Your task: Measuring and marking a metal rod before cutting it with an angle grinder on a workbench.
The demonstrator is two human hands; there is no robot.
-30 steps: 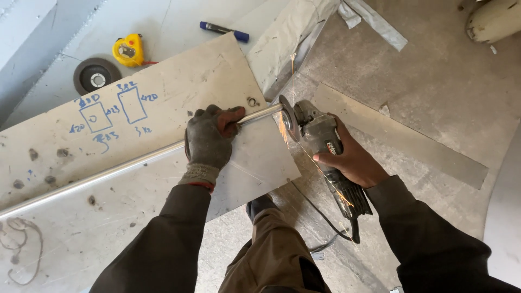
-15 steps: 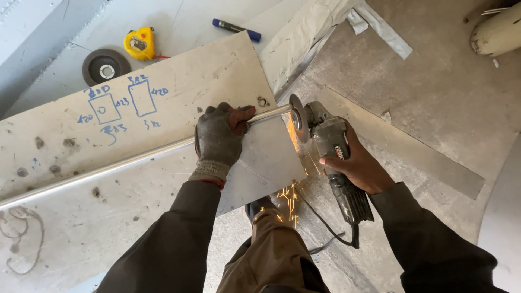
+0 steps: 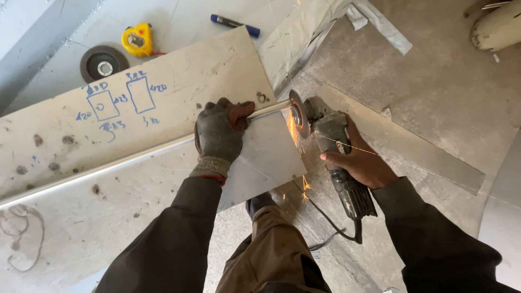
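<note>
Left hand (image 3: pixel 220 133), in a dark work glove, closed down on a thin metal rod (image 3: pixel 135 154) and pressing it against a pale board (image 3: pixel 179 70); fingers wrapped over the rod close to its cut end. Right hand (image 3: pixel 361 163), bare, gripping the body of an angle grinder (image 3: pixel 339 154), fingers curled round the housing. Grinder disc (image 3: pixel 297 113) upright, touching the end of the rod just right of the gloved hand. Orange sparks (image 3: pixel 296 135) spraying down from the contact point, over the edge of a grey metal sheet (image 3: pixel 266 160) lying under the gloved wrist. Black cable (image 3: pixel 325 217) trailing from the rear of the grinder across the concrete floor (image 3: pixel 434 81).

Rod running long and straight, leftward and slightly down, across the board to the picture's left edge. Blue marker sketches (image 3: pixel 122 100), two rectangles with figures, on the board above the rod. Beyond the board: a spare grinding disc (image 3: pixel 103 63) lying flat, a yellow tape measure (image 3: pixel 137 39) just beside it, a blue marker pen (image 3: pixel 235 24) further right. Flat metal strip (image 3: pixel 412 146) on the floor right of the grinder. Brown trouser knee (image 3: pixel 271 244) between the two dark sleeves.
</note>
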